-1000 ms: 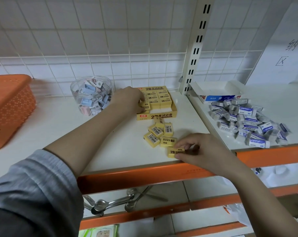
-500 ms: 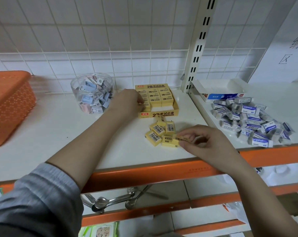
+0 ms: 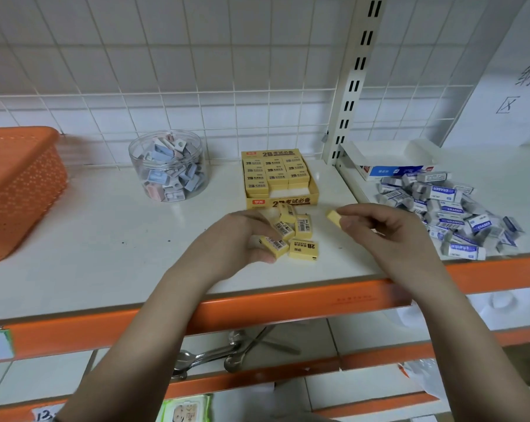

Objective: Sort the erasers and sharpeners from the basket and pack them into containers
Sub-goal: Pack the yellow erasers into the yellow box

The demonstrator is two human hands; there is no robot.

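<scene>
the left hand (image 3: 242, 236) has come back from the yellow box (image 3: 280, 181), where it sat a second ago, and now curls round a yellow eraser (image 3: 274, 245) at the near edge of the loose pile (image 3: 297, 231). the right hand (image 3: 376, 229) has lifted its own eraser (image 3: 333, 217) off the shelf (image 3: 105, 239) and pinches it between thumb and fingertips, clear of the surface and just right of the pile. so both hands now hold one piece each, which i read as the packing of the yellow ones going on two at a time, with a few left to go in.

left to right: the orange basket (image 3: 20, 190) sits at the far left, its inside not visible from here. the clear tub (image 3: 169, 167) is well filled with pastel sharpeners. the box stands behind the pile, its back rows stacked full, with a gap along the front right. the loose erasers are small yellow blocks in printed sleeves, some showing barcodes, some "2b", lying at odd angles and touching one another. on the next bay lies a heap of white-and-blue erasers (image 3: 446, 211), unsorted, in front of an open white box (image 3: 391, 159) that looks to hold none yet.
</scene>
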